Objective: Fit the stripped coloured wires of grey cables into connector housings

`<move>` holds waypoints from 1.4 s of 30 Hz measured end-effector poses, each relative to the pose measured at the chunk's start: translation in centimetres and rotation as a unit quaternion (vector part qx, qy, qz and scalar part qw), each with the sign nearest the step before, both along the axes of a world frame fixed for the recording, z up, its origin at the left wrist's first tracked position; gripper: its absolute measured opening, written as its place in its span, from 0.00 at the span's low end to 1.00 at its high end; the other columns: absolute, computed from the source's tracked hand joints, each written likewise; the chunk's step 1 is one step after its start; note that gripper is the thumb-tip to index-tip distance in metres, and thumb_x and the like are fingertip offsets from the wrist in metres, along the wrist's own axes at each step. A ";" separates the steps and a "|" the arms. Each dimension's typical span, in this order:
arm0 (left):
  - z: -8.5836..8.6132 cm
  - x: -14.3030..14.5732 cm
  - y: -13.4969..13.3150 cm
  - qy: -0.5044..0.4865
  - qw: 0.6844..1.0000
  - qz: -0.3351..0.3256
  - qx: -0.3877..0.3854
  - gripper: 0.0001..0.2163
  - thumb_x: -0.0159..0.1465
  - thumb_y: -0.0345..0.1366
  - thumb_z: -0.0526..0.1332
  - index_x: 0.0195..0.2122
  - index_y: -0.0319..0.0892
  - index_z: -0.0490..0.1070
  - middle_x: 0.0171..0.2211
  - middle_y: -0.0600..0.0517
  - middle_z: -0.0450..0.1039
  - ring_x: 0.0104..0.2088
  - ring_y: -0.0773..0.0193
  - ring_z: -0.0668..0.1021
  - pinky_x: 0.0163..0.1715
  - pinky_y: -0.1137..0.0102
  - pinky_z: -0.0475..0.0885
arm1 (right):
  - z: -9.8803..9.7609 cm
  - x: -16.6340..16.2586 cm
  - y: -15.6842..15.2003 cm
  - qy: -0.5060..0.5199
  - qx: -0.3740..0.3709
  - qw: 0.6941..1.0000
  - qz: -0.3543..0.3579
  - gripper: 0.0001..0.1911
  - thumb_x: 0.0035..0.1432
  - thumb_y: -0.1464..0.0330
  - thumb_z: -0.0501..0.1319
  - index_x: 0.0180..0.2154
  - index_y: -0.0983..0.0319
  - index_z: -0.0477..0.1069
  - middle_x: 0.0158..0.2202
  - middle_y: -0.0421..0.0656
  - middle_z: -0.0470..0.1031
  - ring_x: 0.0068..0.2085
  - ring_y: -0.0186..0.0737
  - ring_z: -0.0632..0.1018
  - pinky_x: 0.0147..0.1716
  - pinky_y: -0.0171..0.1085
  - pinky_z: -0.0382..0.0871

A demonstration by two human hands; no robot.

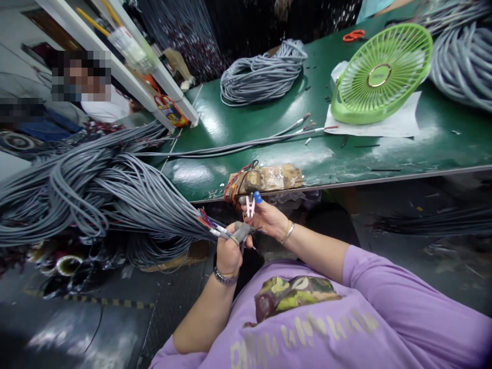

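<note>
My left hand (229, 254), with a metal watch at its wrist, is closed around the grey cable end (241, 233). Thin wires stick out of that end toward the other hand. My right hand (274, 221) wears a bracelet and has a blue cover on one fingertip. Its fingers are closed on a small pinkish clip (250, 207), held just above the wires. Just beyond the clip, at the table edge, lies a taped wooden block (274, 178) with red and black leads. Whether the clip touches the wires is too small to tell.
A large bundle of grey cables (126, 189) hangs over the left side. On the green table (215, 177) are a coiled cable (261, 77), a green fan (380, 77), orange-handled scissors (353, 35) and loose cable ends (269, 141). Another person (103, 107) is at the far left.
</note>
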State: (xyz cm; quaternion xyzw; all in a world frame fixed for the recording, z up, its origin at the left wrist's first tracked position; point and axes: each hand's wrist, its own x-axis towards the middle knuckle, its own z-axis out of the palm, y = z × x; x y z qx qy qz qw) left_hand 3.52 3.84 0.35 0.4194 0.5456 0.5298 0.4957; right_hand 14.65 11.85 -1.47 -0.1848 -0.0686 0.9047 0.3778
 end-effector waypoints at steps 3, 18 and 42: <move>0.1 0.0 -0.1 0.004 1.000 -0.002 0.006 0.13 0.58 0.41 0.64 0.21 0.39 0.70 0.13 0.55 0.66 0.15 0.72 0.66 0.19 0.75 0.59 | -0.2 -0.1 0.0 -0.005 0.006 1.000 0.000 0.23 0.60 0.50 0.58 0.34 0.65 0.72 0.25 0.40 0.75 0.21 0.30 0.70 0.23 0.31 0.67; 0.5 -0.2 -0.8 0.026 0.999 -0.019 0.039 0.11 0.60 0.40 0.63 0.25 0.39 0.74 0.15 0.55 0.68 0.16 0.71 0.67 0.21 0.74 0.61 | -0.5 0.7 -0.2 -0.017 0.080 0.997 0.016 0.18 0.63 0.56 0.57 0.37 0.64 0.74 0.30 0.42 0.75 0.26 0.31 0.71 0.27 0.31 0.67; 0.7 0.1 -1.6 0.041 0.996 0.039 0.067 0.12 0.58 0.43 0.64 0.22 0.40 0.73 0.16 0.54 0.68 0.17 0.70 0.68 0.21 0.73 0.62 | -0.6 1.3 -0.7 -0.048 0.121 0.991 0.013 0.18 0.61 0.55 0.59 0.35 0.65 0.75 0.32 0.43 0.74 0.27 0.29 0.68 0.25 0.29 0.65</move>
